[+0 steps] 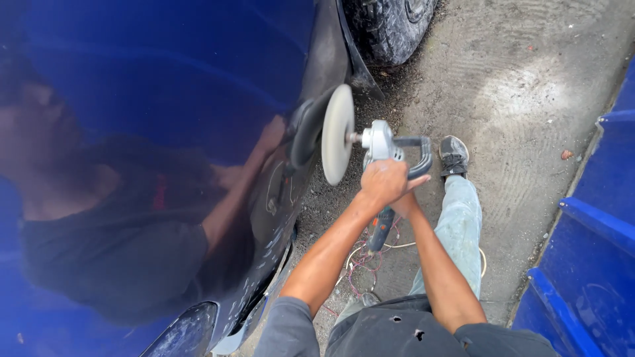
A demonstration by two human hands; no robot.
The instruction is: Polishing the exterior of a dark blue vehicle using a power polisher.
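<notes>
While one polisher (370,149) faces one blue car (165,79), two hands, left hand (382,182) and right hand (407,201), close fingers around it.

Glossy, mirror-smooth blue car panel (165,79); soft white foam pad (337,134) on the grey metal polisher (380,149); rough, gritty concrete ground (522,99).
</notes>
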